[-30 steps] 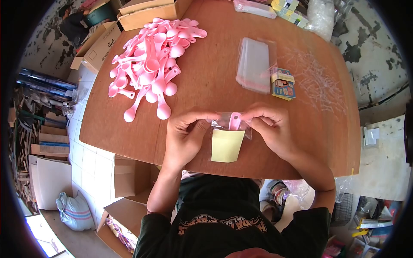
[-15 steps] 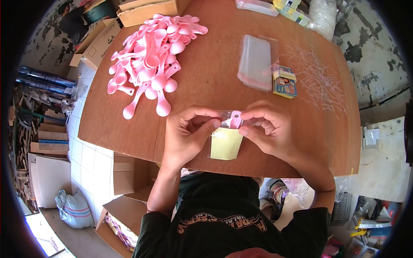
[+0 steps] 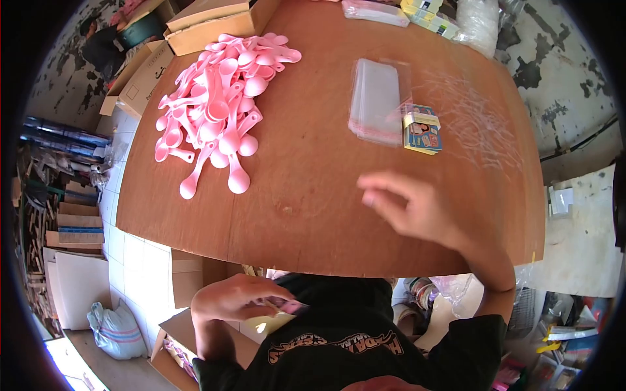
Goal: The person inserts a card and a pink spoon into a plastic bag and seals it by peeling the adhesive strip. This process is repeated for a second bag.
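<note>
My left hand (image 3: pixel 236 298) is below the table's front edge, over a cardboard box. Its fingers are closed on a small clear packet (image 3: pixel 270 320) with a pale yellow card and something pink in it. My right hand (image 3: pixel 417 207) is above the front of the table, thumb and forefinger brought close together and slightly blurred. Whether a thin piece lies between those fingertips cannot be made out. Nearest to it are a bundle of printed cards (image 3: pixel 422 138) and a stack of clear plastic bags (image 3: pixel 377 98).
A heap of pink measuring spoons (image 3: pixel 218 107) lies on the left of the wooden table (image 3: pixel 306 215). Thin clear strips (image 3: pixel 479 124) are scattered at the right. An open cardboard box (image 3: pixel 179 329) with packets inside stands below, left. Another carton (image 3: pixel 215 26) sits at the back.
Both hands were together on the packet above the table. My left hand has carried it down and left past the edge; my right hand has let go of it. The whole view has shifted slightly.
</note>
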A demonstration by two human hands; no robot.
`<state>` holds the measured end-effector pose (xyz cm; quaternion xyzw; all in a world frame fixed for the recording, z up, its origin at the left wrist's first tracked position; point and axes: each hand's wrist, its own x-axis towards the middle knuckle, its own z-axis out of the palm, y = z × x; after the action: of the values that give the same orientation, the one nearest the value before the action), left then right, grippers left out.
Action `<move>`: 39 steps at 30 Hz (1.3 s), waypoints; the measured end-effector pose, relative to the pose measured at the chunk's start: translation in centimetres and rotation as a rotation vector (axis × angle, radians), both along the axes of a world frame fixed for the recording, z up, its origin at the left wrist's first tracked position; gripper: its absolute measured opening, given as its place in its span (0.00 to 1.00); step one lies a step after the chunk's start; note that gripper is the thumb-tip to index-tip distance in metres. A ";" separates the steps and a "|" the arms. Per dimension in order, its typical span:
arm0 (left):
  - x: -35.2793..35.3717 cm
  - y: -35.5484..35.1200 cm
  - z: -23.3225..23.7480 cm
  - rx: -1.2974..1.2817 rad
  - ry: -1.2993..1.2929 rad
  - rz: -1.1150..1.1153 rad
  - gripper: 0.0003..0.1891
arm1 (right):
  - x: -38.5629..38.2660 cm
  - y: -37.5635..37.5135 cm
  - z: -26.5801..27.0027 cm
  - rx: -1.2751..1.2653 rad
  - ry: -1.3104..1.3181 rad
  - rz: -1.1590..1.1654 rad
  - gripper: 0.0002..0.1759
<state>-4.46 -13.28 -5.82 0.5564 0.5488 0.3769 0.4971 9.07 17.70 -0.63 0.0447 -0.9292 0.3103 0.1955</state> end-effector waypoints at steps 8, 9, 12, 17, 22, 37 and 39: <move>-2.7 -9.0 -16.1 -0.635 0.835 0.572 0.18 | -4.3 9.4 -0.6 0.574 0.086 -0.336 0.15; -2.6 -9.5 -16.9 -0.623 0.839 0.571 0.18 | -4.6 9.6 -0.5 0.666 0.006 -0.303 0.12; -1.7 -8.4 -15.9 -0.556 0.386 0.321 0.19 | -5.2 10.1 -1.4 0.826 -0.088 -0.274 0.08; 1.9 -1.4 -2.0 0.008 -0.421 -0.073 0.26 | -5.1 8.8 -1.2 0.854 0.001 -0.269 0.08; 4.9 6.8 0.4 0.294 -1.072 0.383 0.39 | -2.6 2.9 0.5 0.728 0.216 -0.197 0.11; 4.6 14.1 -0.6 0.126 -1.601 0.639 0.21 | 2.8 2.6 1.7 0.351 0.059 -0.185 0.11; 4.6 14.0 -0.6 0.171 -1.625 0.647 0.23 | 2.3 4.8 1.4 0.396 -0.050 -0.358 0.12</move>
<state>0.11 0.73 -6.43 -0.0317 0.1257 0.8185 0.5596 11.40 22.46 0.79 -0.0909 -0.9694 0.0840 0.2119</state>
